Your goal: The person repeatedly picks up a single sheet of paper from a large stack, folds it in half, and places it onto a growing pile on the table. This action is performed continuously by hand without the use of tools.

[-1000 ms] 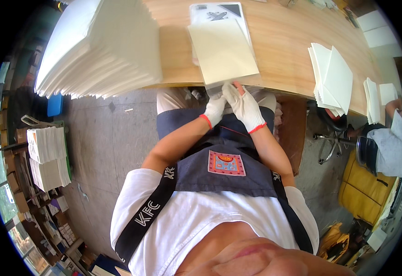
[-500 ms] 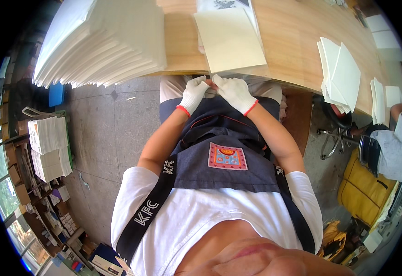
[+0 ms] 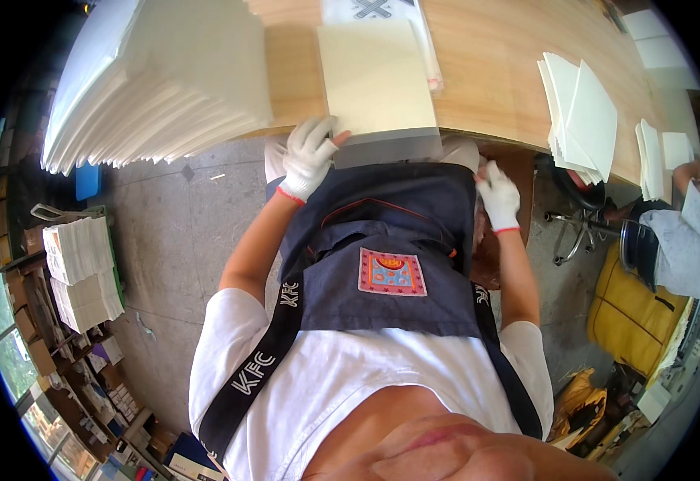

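A cream rectangular card or booklet lies at the table's near edge inside a clear plastic sleeve. The sleeve's clear end hangs over the edge above my lap. My left hand, in a white glove with a red cuff, is at the sleeve's lower left corner. Its fingers are apart, with the thumb reaching toward the plastic. My right hand, gloved alike, is lowered beside my right thigh, away from the sleeve. Its fingers are bent together; what they hold, if anything, is too small to make out.
A tall stack of white sheets stands on the table at left. Folded white cards lie near the right edge. Beneath the card is a printed packet. Stacked paper sits on the floor at left, and a wheeled chair at right.
Both hands were together at the sleeve's lower end. They have parted: the left moved left to the sleeve's corner, the right moved right and down. The sleeve's end now lies visible over the edge.
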A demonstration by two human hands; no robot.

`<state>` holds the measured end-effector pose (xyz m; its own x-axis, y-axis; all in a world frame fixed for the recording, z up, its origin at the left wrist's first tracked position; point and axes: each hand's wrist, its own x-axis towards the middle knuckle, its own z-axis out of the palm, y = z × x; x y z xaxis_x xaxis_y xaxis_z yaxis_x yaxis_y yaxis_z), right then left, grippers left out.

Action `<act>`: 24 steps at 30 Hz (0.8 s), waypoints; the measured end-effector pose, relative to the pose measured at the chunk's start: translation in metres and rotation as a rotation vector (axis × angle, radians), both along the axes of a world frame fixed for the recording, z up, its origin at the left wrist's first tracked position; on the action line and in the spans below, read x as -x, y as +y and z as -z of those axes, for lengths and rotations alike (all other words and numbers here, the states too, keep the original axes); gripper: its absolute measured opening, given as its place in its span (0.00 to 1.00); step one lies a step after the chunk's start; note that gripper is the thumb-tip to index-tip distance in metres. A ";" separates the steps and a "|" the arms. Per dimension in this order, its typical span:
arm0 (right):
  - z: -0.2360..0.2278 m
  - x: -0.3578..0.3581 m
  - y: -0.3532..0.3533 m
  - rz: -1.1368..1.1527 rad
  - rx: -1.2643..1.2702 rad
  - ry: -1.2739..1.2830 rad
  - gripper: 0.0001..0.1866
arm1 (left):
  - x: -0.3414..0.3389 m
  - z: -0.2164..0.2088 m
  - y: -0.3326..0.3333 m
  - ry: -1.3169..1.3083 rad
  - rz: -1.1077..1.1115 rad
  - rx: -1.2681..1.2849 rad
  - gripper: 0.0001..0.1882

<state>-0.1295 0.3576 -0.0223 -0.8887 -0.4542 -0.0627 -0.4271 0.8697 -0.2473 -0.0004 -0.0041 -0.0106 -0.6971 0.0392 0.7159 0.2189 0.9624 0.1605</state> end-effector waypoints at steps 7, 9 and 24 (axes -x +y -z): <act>-0.019 0.021 -0.107 -0.405 0.429 0.332 0.11 | 0.004 0.001 0.002 -0.106 0.048 -0.107 0.11; 0.001 0.019 -0.116 -0.219 0.501 0.215 0.08 | 0.003 0.026 -0.001 -0.139 -0.107 -0.351 0.11; -0.010 -0.009 -0.143 0.120 1.295 -1.250 0.06 | -0.009 -0.128 0.012 -0.285 -0.040 -1.012 0.08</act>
